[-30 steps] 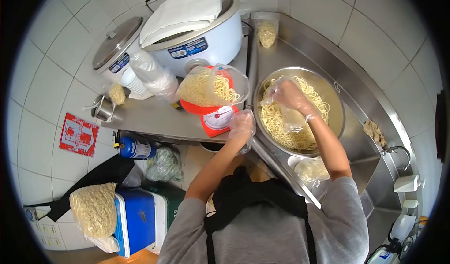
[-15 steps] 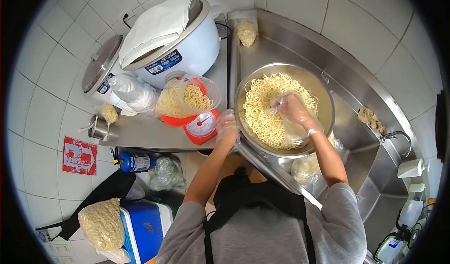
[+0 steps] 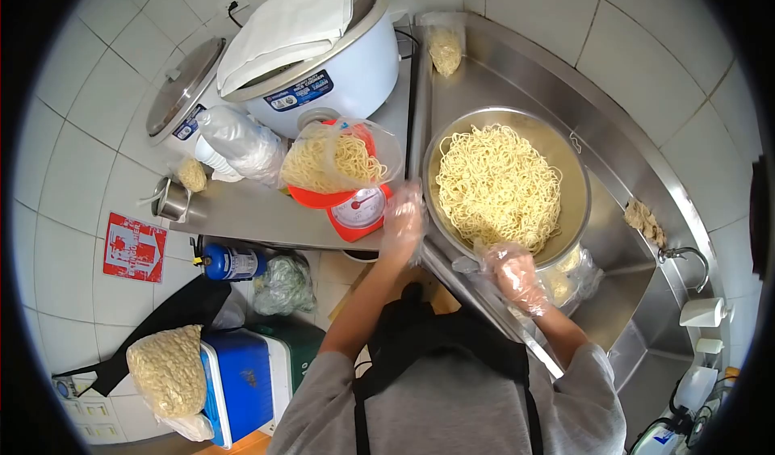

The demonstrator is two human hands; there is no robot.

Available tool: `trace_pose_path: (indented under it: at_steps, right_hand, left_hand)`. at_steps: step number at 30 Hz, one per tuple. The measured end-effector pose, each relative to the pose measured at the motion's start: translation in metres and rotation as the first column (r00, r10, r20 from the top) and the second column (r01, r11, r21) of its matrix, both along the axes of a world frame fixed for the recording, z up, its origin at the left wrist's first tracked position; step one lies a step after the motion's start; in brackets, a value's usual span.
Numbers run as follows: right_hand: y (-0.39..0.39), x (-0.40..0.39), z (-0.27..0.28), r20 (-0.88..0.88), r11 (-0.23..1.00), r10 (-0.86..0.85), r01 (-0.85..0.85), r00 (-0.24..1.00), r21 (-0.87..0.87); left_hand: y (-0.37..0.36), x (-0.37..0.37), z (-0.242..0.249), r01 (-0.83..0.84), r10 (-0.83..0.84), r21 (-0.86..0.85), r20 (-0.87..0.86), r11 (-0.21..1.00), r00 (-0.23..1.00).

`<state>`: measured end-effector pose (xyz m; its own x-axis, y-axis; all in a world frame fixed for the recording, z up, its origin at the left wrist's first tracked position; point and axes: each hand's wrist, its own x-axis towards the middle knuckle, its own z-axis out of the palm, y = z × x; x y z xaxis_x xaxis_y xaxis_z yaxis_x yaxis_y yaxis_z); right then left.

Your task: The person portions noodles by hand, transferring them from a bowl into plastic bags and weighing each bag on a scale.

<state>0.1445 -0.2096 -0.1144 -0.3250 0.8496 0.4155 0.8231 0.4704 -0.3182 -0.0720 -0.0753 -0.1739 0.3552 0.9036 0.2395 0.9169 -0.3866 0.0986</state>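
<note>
Head view, left hand: the left hand [image 3: 402, 221], in a thin clear plastic glove, rests at the near-left rim of the steel bowl [image 3: 573, 213], fingers loosely together, gripping nothing.
Head view, right hand: the right hand [image 3: 517, 273], also gloved, is at the bowl's near rim, fingers curled; whether they pinch anything cannot be told.
Noodles: the yellow noodles [image 3: 496, 184] fill the bowl; probably soft, limp and slippery, best taken by the loose handful.
Scale: a red kitchen scale [image 3: 359, 209] just left of the bowl carries a bag of noodles [image 3: 339, 160].
Surface: the steel worktop [image 3: 242, 209] also holds two rice cookers [image 3: 323, 67]; a steel sink [image 3: 638, 326] lies to the right.
Room: white tiled walls; a blue cooler [image 3: 238, 378] sits on the floor.
</note>
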Motion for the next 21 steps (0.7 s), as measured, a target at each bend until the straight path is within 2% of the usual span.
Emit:
trace_pose_path:
  at_steps: [1, 2, 4, 5, 7, 8, 9, 11, 12, 14, 15, 17, 21]
  right_hand:
    - [0.000, 0.007, -0.004, 0.007, 1.000, 0.006, -0.006, 1.000, -0.001]
    - [0.000, 0.015, -0.007, -0.005, 0.998, -0.027, 0.026, 1.000, -0.061]
    - [-0.002, 0.023, -0.002, 0.009, 0.991, -0.070, 0.070, 0.998, -0.113]
    - [-0.003, 0.028, -0.002, 0.015, 0.991, -0.070, 0.072, 0.997, -0.116]
    - [-0.002, 0.039, -0.002, 0.007, 0.997, -0.031, 0.031, 1.000, -0.074]
    - [-0.002, 0.041, -0.002, 0.008, 0.996, -0.035, 0.036, 0.999, -0.077]
    - [-0.003, 0.042, -0.003, 0.014, 0.998, -0.040, 0.041, 0.999, -0.049]
    - [-0.003, 0.041, -0.001, 0.014, 0.999, -0.047, 0.047, 0.999, -0.024]
    - [-0.004, 0.039, 0.002, 0.006, 0.997, -0.056, 0.056, 0.998, -0.050]
    - [-0.005, 0.039, 0.000, -0.007, 0.995, -0.072, 0.071, 0.997, -0.074]
    - [-0.004, 0.040, -0.005, -0.011, 0.998, -0.063, 0.063, 0.998, -0.021]
    - [-0.004, 0.041, -0.009, -0.019, 0.998, -0.060, 0.061, 0.998, 0.034]
    - [-0.007, 0.045, -0.025, 0.046, 0.995, -0.090, 0.092, 0.995, -0.025]
  left_hand:
    - [0.011, 0.000, -0.010, 0.044, -0.004, 0.253, -0.158, 0.966, 0.987]
    - [0.020, 0.005, -0.002, 0.037, 0.001, 0.252, -0.152, 0.967, 0.988]
    - [0.038, 0.019, 0.015, -0.110, 0.127, -0.164, 0.092, 0.980, 0.988]
    - [0.045, 0.024, 0.023, -0.109, 0.126, -0.168, 0.098, 0.980, 0.987]
    - [0.058, 0.031, 0.033, -0.211, 0.210, -0.428, -0.051, 0.879, 0.976]
    - [0.058, 0.031, 0.027, -0.211, 0.216, -0.308, -0.017, 0.928, 0.976]
    - [0.061, 0.030, 0.023, -0.209, 0.213, -0.312, -0.019, 0.927, 0.977]
    - [0.077, 0.025, 0.007, -0.200, 0.149, -0.450, -0.147, 0.870, 0.978]
    - [0.084, 0.024, 0.001, -0.235, 0.214, -0.522, -0.100, 0.820, 0.972]
    - [0.093, 0.016, -0.014, -0.215, 0.189, -0.505, -0.103, 0.836, 0.977]
    - [0.096, 0.015, -0.021, -0.195, 0.168, -0.486, -0.100, 0.852, 0.981]
    - [0.093, 0.020, -0.014, -0.211, 0.182, -0.463, -0.108, 0.861, 0.977]
    - [0.080, 0.029, 0.010, -0.287, 0.264, -0.376, -0.114, 0.881, 0.958]
